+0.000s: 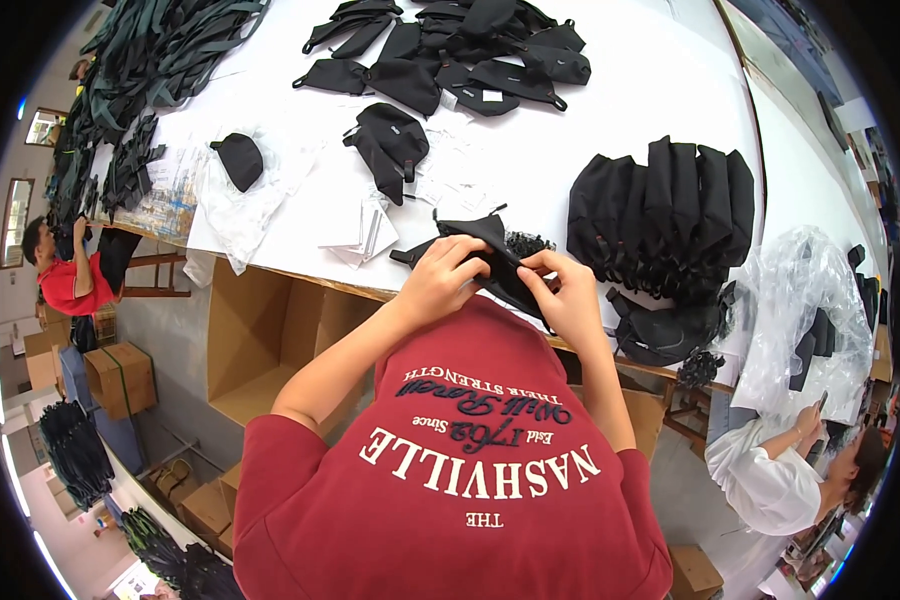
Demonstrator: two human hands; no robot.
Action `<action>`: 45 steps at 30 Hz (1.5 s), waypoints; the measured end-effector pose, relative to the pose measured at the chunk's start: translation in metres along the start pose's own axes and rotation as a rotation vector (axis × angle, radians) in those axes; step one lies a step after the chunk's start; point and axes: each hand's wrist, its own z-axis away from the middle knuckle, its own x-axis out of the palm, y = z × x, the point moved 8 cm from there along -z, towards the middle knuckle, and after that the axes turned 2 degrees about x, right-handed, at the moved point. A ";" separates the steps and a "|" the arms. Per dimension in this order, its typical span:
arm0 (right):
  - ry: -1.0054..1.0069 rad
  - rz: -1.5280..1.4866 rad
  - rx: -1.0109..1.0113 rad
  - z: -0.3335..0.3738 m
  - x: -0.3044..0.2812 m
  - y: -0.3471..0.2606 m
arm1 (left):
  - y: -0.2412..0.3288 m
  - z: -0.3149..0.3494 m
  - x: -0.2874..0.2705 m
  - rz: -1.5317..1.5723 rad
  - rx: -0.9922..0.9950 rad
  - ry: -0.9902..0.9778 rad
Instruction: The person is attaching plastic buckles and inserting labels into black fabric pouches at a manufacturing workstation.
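At the table's near edge, a black fabric pouch (508, 272) is pinched between my two hands. My left hand (440, 278) has its fingers curled over the pouch's left side. On the right side, my right hand (564, 288) grips its edge between thumb and fingers. Part of the pouch is hidden behind my fingers. A cluster of small black pieces (530, 243) lies just beyond it, too small to name. White cards (362, 232) are fanned out left of my hands, with a few black pouches (390, 145) stacked beyond them.
More black pouches (470, 50) are heaped at the far side of the white table (660, 70). A packed row of black pouches (660, 205) stands at right. Black straps (160, 50) pile up far left. Clear plastic (810, 290) and co-workers (70, 285) are at the sides.
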 end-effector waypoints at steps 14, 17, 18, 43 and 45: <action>0.012 0.011 -0.112 0.015 -0.005 -0.018 | 0.012 -0.001 -0.016 0.134 0.016 0.015; -0.003 -0.010 -0.113 0.016 -0.003 -0.019 | 0.012 0.000 -0.015 0.148 0.018 0.029; -0.003 -0.011 -0.113 0.016 -0.002 -0.019 | 0.012 0.000 -0.015 0.145 0.023 0.036; -0.422 0.137 0.386 0.025 0.006 0.118 | -0.039 0.048 -0.019 0.789 -0.752 -0.495; -0.165 -0.070 0.267 0.016 -0.013 0.117 | -0.045 0.047 -0.026 0.717 -0.725 -0.374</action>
